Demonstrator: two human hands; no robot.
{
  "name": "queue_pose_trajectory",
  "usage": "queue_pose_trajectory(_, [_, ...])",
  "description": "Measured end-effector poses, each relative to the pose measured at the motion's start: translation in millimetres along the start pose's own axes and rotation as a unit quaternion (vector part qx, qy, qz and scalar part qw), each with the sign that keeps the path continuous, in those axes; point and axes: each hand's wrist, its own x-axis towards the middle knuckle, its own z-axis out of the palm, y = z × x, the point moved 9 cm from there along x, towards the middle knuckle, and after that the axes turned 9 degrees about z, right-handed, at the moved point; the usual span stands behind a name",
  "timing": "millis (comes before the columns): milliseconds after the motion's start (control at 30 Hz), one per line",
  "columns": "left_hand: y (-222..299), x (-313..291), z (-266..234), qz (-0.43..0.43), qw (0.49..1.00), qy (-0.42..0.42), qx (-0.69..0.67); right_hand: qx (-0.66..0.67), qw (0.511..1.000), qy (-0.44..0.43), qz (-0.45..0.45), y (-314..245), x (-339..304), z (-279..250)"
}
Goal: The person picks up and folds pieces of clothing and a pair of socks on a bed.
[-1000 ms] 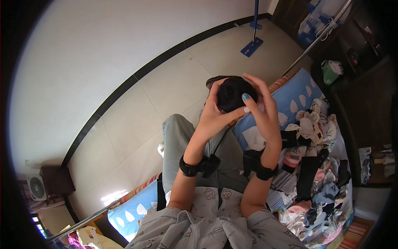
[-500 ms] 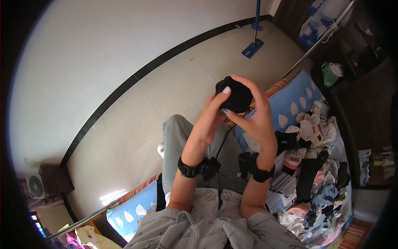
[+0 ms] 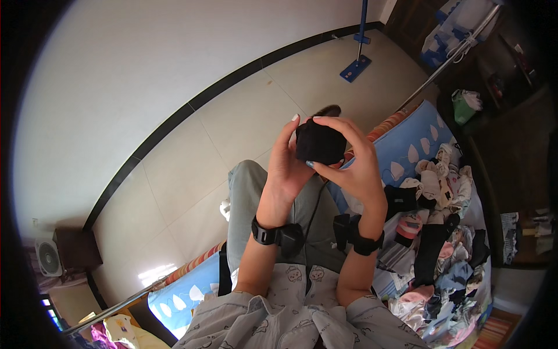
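Observation:
In front of me, over my lap, is a black sock (image 3: 321, 141) bunched into a compact bundle. A darker flap of it sticks up at the far side. My right hand (image 3: 361, 166) grips the bundle between curved fingers along the top and the thumb along the lower edge. My left hand (image 3: 286, 166) is at its left side, thumb raised, with the other fingers hidden behind the fabric. Both wrists wear black straps with a small box. To the right lies a pile of socks and small garments (image 3: 433, 244) on the bed.
Beneath the pile is a blue bed mat (image 3: 407, 145) with pale leaf shapes, edged by a metal rail (image 3: 424, 84). Beyond it stand a blue flat mop (image 3: 356, 68) on the tiled floor and a green bag (image 3: 464, 107). A fan (image 3: 49, 259) is at far left.
The bundle has shifted slightly left and toward me. My left thumb has lifted off its front, and a flap now shows at the far side. My right hand keeps its grip.

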Motion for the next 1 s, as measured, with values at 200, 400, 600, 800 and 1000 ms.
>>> queue_pose_trajectory(200, [8,-1,3,0.082,0.994,0.032,0.058,0.02,0.999,-0.03,0.0,1,-1,0])
queue_pose_trajectory(400, [19,-5,17,0.146,0.964,-0.032,0.218,0.033,0.999,-0.036,-0.004,11,-6,-8])
queue_pose_trajectory(600, [20,-12,36,0.169,0.936,-0.128,0.282,0.108,0.99,-0.026,0.092,27,-9,-21])
queue_pose_trajectory(800, [12,-17,61,0.251,0.856,-0.232,0.388,0.119,0.986,0.003,0.12,39,-13,-29])
queue_pose_trajectory(1000, [19,-15,61,0.276,0.841,-0.216,0.413,0.031,0.994,0.032,0.101,31,-12,-35])
